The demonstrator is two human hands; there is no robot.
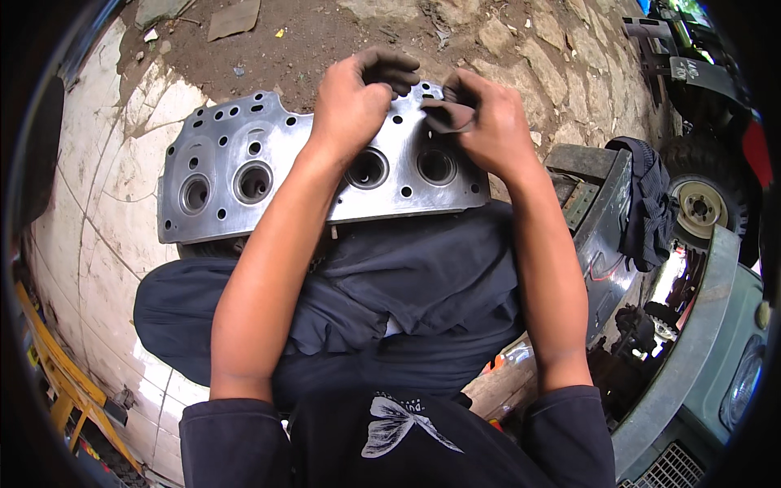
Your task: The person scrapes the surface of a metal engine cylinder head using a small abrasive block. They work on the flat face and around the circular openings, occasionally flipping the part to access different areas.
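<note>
A grey metal cylinder head (224, 175) lies in front of my knees, its flat face up, with large round valve openings and several smaller holes. Pinched in my right hand (495, 122) is a folded, dark piece of sandpaper (447, 116), held over the far right part of that face. My left hand (355, 102) hovers beside it, over the far edge of the metal. Its blackened fingers are loosely bent and apart, with nothing visible in them. My forearms hide parts of the cylinder head.
To the right stands a metal box-like part (602, 203) with a dark cloth (647, 203) draped over it. Farther right are a wheel (700, 207) and a green vehicle front (732, 325). A yellow metal frame (69, 382) stands at the lower left. Pale tiles (89, 203) meet dirt and stones.
</note>
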